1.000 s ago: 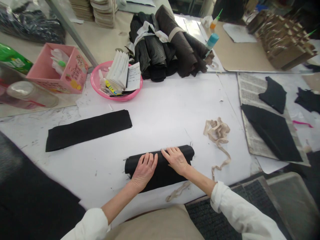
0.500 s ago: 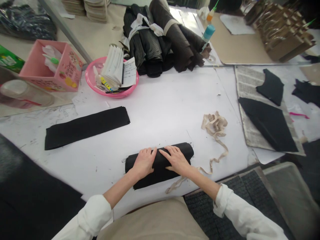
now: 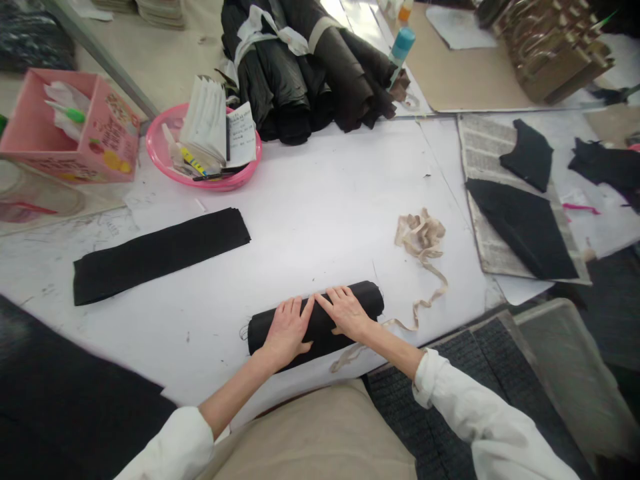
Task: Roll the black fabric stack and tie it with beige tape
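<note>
A roll of black fabric (image 3: 367, 300) lies across the white table (image 3: 325, 207) near its front edge. My left hand (image 3: 287, 329) rests flat on the roll's left half, fingers stretched out. My right hand (image 3: 345, 311) lies flat on the middle of the roll, fingers spread, its fingertips almost touching those of the left. A beige cloth strip (image 3: 420, 243) sits bunched to the right of the roll, and its tail runs down under my right forearm.
A flat black fabric strip (image 3: 160, 253) lies at the left. Behind stand a pink basin with papers (image 3: 205, 150), a pink box (image 3: 70, 127) and dark fabric rolls (image 3: 305, 67). Black cut pieces (image 3: 520, 220) lie on a printed sheet at the right. A dark mat (image 3: 450, 393) covers the floor.
The flat part of the black fabric in front of the roll has grown shorter and the roll thicker. Both hands stay flat on it. The view has tilted down.
</note>
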Available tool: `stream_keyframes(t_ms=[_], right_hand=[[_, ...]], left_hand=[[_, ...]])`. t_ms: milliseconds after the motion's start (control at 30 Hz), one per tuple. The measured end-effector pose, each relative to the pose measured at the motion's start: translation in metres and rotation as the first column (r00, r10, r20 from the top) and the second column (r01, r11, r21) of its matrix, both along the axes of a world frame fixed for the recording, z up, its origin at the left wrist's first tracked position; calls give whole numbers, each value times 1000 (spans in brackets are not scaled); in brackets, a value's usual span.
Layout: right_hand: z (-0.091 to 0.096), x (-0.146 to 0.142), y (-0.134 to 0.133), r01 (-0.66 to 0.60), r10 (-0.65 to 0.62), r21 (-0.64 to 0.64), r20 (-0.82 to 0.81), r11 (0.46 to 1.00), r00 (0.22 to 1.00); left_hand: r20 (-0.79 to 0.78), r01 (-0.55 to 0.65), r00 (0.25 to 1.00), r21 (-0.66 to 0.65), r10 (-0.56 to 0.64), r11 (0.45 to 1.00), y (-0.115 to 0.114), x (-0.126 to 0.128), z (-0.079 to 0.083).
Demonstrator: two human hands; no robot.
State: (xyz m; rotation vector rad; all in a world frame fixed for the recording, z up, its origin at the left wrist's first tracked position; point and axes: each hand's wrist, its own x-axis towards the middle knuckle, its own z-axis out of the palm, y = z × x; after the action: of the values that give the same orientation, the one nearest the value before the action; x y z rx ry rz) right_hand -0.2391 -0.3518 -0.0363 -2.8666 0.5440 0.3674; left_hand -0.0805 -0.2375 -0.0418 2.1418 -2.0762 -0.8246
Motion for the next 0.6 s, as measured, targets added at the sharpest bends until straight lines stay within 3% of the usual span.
stream_keyframes(t_ms=[100,200,333,433,533,600], right_hand=[[-3,-9,6,-7,9,-32,38,999,999],[-11,-20,16,0,5,-58,86,998,996],[-23,-33,28,19,-5,-89,149,996,989],[-21,-35,32,54,-43,-62,176,997,983],[-5,-38,39,162,-168,47,178,986,970],[9,-44,53,332,-346,103,204,938,916]], left_hand=[[-229,57,973,132,-25,990,-24,18,-5],[-330,158,940,197,-86,968,-45,25,-14],[-327,165,941,217,-88,962,-48,14,-19],[-286,133,956,215,-68,967,-40,4,-15],[-261,119,963,219,-60,968,-36,1,-11],[-257,121,965,219,-62,968,-36,1,-11]])
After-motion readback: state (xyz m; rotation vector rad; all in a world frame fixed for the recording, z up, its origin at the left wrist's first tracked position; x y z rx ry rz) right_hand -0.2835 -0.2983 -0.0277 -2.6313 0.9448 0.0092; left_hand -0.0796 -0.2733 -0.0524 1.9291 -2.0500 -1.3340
